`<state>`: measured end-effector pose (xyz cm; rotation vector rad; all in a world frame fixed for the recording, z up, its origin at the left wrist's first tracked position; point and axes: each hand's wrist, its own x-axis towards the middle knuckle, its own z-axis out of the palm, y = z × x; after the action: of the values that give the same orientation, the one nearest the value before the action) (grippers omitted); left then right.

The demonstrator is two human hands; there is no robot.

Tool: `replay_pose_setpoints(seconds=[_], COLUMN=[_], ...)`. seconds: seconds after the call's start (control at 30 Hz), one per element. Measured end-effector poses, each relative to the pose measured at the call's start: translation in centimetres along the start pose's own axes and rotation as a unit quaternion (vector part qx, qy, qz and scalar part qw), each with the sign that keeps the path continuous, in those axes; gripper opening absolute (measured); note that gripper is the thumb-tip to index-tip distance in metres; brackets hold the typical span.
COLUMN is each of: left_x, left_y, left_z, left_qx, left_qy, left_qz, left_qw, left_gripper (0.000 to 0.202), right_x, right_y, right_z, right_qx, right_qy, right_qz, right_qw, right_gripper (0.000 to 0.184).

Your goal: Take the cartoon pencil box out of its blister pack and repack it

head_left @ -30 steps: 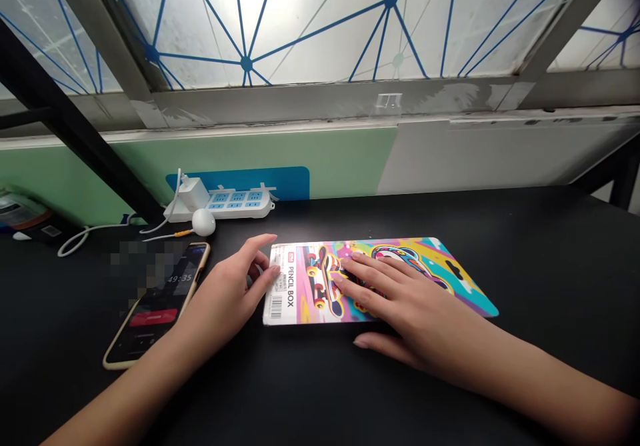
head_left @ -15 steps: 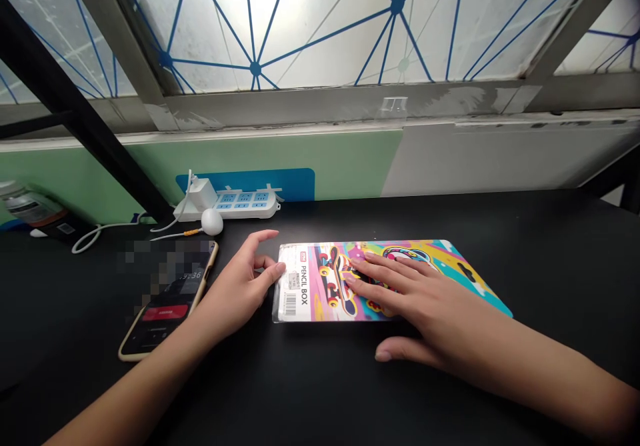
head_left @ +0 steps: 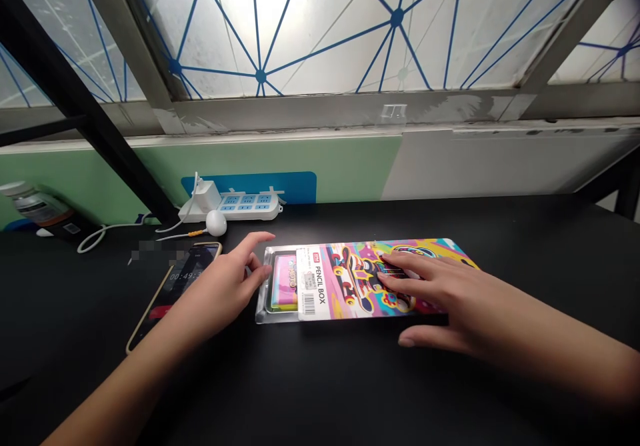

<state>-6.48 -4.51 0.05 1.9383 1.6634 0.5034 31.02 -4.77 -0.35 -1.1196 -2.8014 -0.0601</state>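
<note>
A colourful printed card [head_left: 345, 276] marked PENCIL BOX, with a skateboard picture, lies flat on the black table [head_left: 320, 379]. From its left end juts a clear plastic tray [head_left: 261, 314], through which a pink-and-yellow pencil box [head_left: 285, 279] shows. My left hand [head_left: 245, 269] is at the tray's left edge, thumb against it and forefinger stretched past the far corner; its other fingers are curled and partly hidden. My right hand [head_left: 435, 286] rests flat on the card, fingers extended and thumb out to the near side, covering much of the right part.
A phone [head_left: 170, 286] lies left, partly behind my left forearm. Behind it are a white power strip [head_left: 250, 206] with a plugged-in charger [head_left: 206, 194] and a round white object [head_left: 216, 223] on a cable. A bottle [head_left: 45, 209] stands far left, near a black post [head_left: 115, 159].
The card has slid right under my right hand while the plastic tray has come out leftward with my left hand. Part of the pencil box now shows at the left end.
</note>
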Motion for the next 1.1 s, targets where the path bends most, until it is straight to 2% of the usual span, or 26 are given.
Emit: replay_pose_setpoints(seconds=[0.07,0.13,0.23,0.3,0.37,0.43,0.5,0.57,0.77,0.97,1.1], left_x=[0.0,0.1,0.1,0.1,0.0,0.0,0.0,-0.1,-0.3,-0.1,-0.1], left_y=[-0.1,0.0,0.4,0.7,1.0,1.2,1.1,1.0,1.0,1.4,1.1], left_z=[0.0,0.3,1.5,2.4,3.1,3.4,3.3,3.0,2.1,1.9,1.9], left_qx=[0.058,0.137,0.236,0.246,0.229,0.214,0.205,0.200,0.212,0.223,0.222], left_qy=[0.008,0.059,0.161,0.176,0.135,0.057,-0.013,-0.051,-0.093,-0.095,-0.082], left_qz=[0.000,0.019,0.090,0.134,0.153,0.155,0.154,0.154,0.145,0.136,0.144], left_qw=[0.998,0.989,0.954,0.944,0.952,0.963,0.967,0.966,0.962,0.961,0.961], left_gripper=[0.044,0.047,0.049,0.048,0.049,0.053,0.059,0.069,0.095,0.095,0.087], right_x=[0.9,2.0,3.6,4.6,5.6,6.8,7.9,9.0,10.0,8.6,6.4], right_y=[-1.0,-2.1,-3.8,-4.8,-5.8,-6.8,-7.6,-8.3,-8.2,-5.6,-3.3], right_z=[0.3,0.7,1.7,2.2,2.5,2.5,2.5,2.6,3.2,2.6,2.5], right_qx=[0.005,0.001,-0.020,-0.035,-0.042,-0.043,-0.041,-0.040,-0.030,0.023,0.043], right_qy=[0.014,0.021,0.017,0.014,0.017,0.017,0.011,0.001,0.000,-0.018,-0.009], right_qz=[-0.006,-0.013,-0.033,-0.059,-0.084,-0.107,-0.119,-0.121,-0.132,-0.139,-0.116], right_qw=[1.000,1.000,0.999,0.998,0.995,0.993,0.992,0.992,0.991,0.990,0.992], right_gripper=[0.054,0.054,0.070,0.080,0.085,0.089,0.092,0.092,0.101,0.104,0.090])
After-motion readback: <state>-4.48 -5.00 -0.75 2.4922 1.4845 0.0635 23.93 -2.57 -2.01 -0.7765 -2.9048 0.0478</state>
